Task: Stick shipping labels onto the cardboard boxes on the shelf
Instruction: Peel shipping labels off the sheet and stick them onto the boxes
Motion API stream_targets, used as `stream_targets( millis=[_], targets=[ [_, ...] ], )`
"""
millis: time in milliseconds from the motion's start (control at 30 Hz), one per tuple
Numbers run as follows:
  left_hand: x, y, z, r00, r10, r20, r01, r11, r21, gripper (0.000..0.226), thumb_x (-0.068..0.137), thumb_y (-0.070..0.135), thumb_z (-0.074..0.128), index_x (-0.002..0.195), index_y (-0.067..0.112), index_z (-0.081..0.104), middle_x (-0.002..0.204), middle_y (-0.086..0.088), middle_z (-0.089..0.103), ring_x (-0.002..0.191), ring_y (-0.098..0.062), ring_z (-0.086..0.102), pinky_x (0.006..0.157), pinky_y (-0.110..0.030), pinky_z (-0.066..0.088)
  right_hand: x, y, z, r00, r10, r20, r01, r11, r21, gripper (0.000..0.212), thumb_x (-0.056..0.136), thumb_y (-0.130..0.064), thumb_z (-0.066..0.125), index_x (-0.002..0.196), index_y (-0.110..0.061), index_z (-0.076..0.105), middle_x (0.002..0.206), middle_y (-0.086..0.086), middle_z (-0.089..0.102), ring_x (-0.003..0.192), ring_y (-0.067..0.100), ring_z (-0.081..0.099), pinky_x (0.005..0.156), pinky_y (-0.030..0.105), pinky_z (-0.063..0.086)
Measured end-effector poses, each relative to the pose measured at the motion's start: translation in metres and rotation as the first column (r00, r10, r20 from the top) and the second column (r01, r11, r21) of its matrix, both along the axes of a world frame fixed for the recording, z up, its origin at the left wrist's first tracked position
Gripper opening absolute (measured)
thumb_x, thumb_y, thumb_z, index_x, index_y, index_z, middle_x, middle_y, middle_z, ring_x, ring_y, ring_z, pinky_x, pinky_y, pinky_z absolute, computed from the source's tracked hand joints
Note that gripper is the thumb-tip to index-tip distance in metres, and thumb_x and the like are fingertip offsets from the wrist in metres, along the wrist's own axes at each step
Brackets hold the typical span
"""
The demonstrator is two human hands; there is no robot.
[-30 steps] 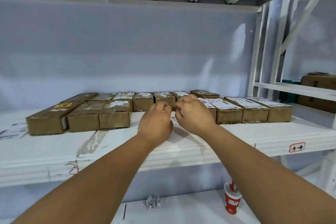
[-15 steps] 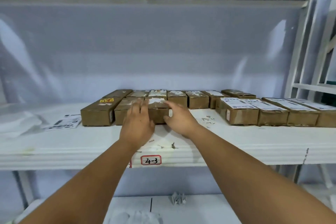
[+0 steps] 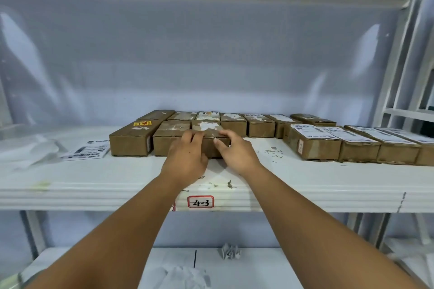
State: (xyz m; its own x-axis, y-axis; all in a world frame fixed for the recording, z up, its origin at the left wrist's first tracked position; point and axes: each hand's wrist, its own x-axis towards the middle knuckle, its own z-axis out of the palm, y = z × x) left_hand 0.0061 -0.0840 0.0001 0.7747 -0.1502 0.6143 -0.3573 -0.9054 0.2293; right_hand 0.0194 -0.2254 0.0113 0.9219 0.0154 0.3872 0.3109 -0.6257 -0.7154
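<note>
Several brown cardboard boxes stand in rows on the white shelf (image 3: 94,185). My left hand (image 3: 185,158) and my right hand (image 3: 237,151) both hold one front box with torn white label residue (image 3: 207,127). Left fingers curl over its front top edge; the right thumb presses its front face while the fingers lie on its top right corner. The hands hide most of its front. To the right, boxes with white shipping labels (image 3: 312,141) sit side by side. A sheet of shipping labels (image 3: 87,151) lies flat at the left.
A box with a yellow-red sticker (image 3: 131,141) stands left of the held one. Crumpled clear plastic (image 3: 28,148) lies at the far left. Paper scraps (image 3: 273,151) dot the shelf. A tag reading 4-3 (image 3: 200,202) marks the edge. Crumpled paper (image 3: 230,251) lies on the lower shelf.
Both hands moved left from the middle of the shelf to the front box with label residue and took hold of it. The view swung left along the shelf.
</note>
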Motion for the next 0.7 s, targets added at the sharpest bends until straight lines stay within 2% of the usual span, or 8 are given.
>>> stream_targets(
  millis=[33, 100, 200, 300, 400, 500, 600, 700],
  targets=[
    [-0.002, 0.0, 0.001, 0.999, -0.053, -0.008, 0.053, 0.998, -0.037, 0.053, 0.088, 0.014, 0.051, 0.139, 0.015, 0.036, 0.138, -0.006, 0.035, 0.118, -0.025, 0.045, 0.098, -0.027, 0.035, -0.002, -0.001, 0.001, 1.0, -0.007, -0.004, 0.007, 1.0, 0.02, 0.038, 0.094, -0.038, 0.053, 0.131, -0.031, 0.049, 0.12, 0.001, 0.061, 0.102, 0.019, 0.058, 0.082, 0.026, 0.044],
    [-0.004, 0.001, 0.001, 0.992, -0.127, 0.0, 0.126, 0.988, -0.087, 0.052, 0.089, 0.01, 0.051, 0.139, 0.015, 0.038, 0.139, -0.005, 0.034, 0.115, -0.021, 0.047, 0.089, -0.017, 0.034, -0.004, -0.004, 0.002, 1.0, -0.023, 0.0, 0.023, 0.997, 0.078, 0.037, 0.092, -0.036, 0.056, 0.128, -0.03, 0.052, 0.121, 0.0, 0.061, 0.102, 0.017, 0.057, 0.085, 0.026, 0.045],
    [-0.004, 0.001, 0.0, 0.986, -0.167, 0.009, 0.167, 0.98, -0.108, 0.053, 0.088, 0.008, 0.052, 0.139, 0.015, 0.04, 0.139, -0.004, 0.036, 0.116, -0.017, 0.046, 0.089, -0.013, 0.03, -0.006, -0.006, 0.004, 0.998, -0.051, 0.039, 0.044, 0.986, 0.16, 0.034, 0.091, -0.037, 0.057, 0.125, -0.029, 0.055, 0.12, -0.003, 0.061, 0.101, 0.014, 0.056, 0.086, 0.025, 0.046],
    [-0.005, 0.001, 0.0, 0.98, -0.197, 0.016, 0.198, 0.972, -0.127, 0.049, 0.087, 0.006, 0.054, 0.135, 0.014, 0.045, 0.132, -0.005, 0.043, 0.115, -0.017, 0.047, 0.089, -0.009, 0.026, -0.006, -0.006, 0.006, 0.995, -0.077, 0.057, 0.064, 0.977, 0.205, 0.027, 0.091, -0.037, 0.057, 0.117, -0.028, 0.057, 0.112, -0.001, 0.061, 0.094, 0.013, 0.054, 0.076, 0.024, 0.044],
    [-0.005, 0.001, 0.0, 0.98, -0.194, 0.046, 0.199, 0.966, -0.163, 0.043, 0.087, 0.01, 0.058, 0.13, 0.014, 0.053, 0.126, -0.005, 0.05, 0.114, -0.018, 0.049, 0.093, -0.012, 0.03, -0.007, -0.006, 0.007, 0.996, -0.088, 0.016, 0.082, 0.97, 0.23, 0.026, 0.092, -0.044, 0.052, 0.104, -0.021, 0.055, 0.095, -0.007, 0.054, 0.078, 0.008, 0.05, 0.068, 0.026, 0.037],
    [-0.01, 0.0, 0.002, 0.98, -0.192, -0.06, 0.168, 0.945, -0.282, 0.042, 0.088, 0.022, 0.062, 0.129, 0.021, 0.053, 0.124, 0.0, 0.053, 0.111, -0.013, 0.054, 0.098, -0.025, 0.042, -0.006, -0.006, 0.007, 0.996, -0.085, -0.016, 0.086, 0.962, 0.26, 0.03, 0.093, -0.047, 0.05, 0.099, -0.018, 0.053, 0.084, -0.012, 0.05, 0.075, 0.006, 0.049, 0.069, 0.028, 0.036],
    [-0.015, -0.002, 0.007, 0.964, -0.217, -0.156, 0.144, 0.914, -0.379, 0.042, 0.089, 0.027, 0.062, 0.129, 0.029, 0.052, 0.108, 0.007, 0.056, 0.096, -0.007, 0.058, 0.077, -0.017, 0.048, -0.003, -0.01, 0.006, 0.998, -0.054, -0.039, 0.062, 0.96, 0.274, 0.024, 0.092, -0.04, 0.056, 0.106, -0.021, 0.06, 0.107, -0.005, 0.06, 0.095, 0.015, 0.055, 0.076, 0.026, 0.039],
    [-0.013, -0.002, 0.011, 0.959, -0.205, -0.198, 0.103, 0.898, -0.428, 0.034, 0.091, 0.029, 0.06, 0.124, 0.035, 0.054, 0.101, 0.008, 0.057, 0.069, -0.013, 0.063, 0.044, -0.011, 0.039, -0.008, -0.018, 0.007, 0.998, 0.019, -0.056, -0.003, 0.965, 0.264, 0.03, 0.092, -0.034, 0.058, 0.12, -0.021, 0.061, 0.125, -0.002, 0.059, 0.105, 0.014, 0.053, 0.087, 0.026, 0.042]
  ],
)
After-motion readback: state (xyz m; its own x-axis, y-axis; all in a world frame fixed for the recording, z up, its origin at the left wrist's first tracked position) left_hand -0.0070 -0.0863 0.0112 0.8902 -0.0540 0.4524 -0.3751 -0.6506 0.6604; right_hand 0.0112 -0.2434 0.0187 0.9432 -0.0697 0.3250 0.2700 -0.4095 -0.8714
